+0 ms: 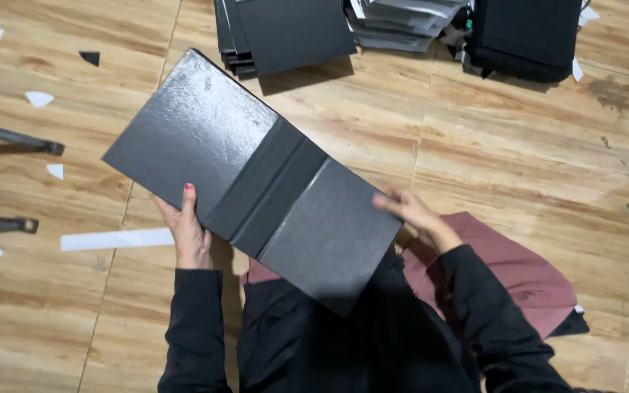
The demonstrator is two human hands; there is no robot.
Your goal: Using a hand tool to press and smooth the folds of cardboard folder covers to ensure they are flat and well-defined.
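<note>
Head view: left hand (pixel 189 231) and right hand (pixel 410 212) grip opposite edges of an opened black book cover (pixel 252 175) held tilted above the wooden floor (pixel 518 160), black cover stacks (pixel 285 33) beyond.

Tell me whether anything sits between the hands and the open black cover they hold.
Nothing visible does. The left hand grips the near edge of the open black book cover with a centre spine, and the right hand touches its right edge directly. The stacks of black covers lie apart, farther away on the wooden floor.

Black cover (pixel 256 178), wood-grain floor (pixel 518 153)
</note>
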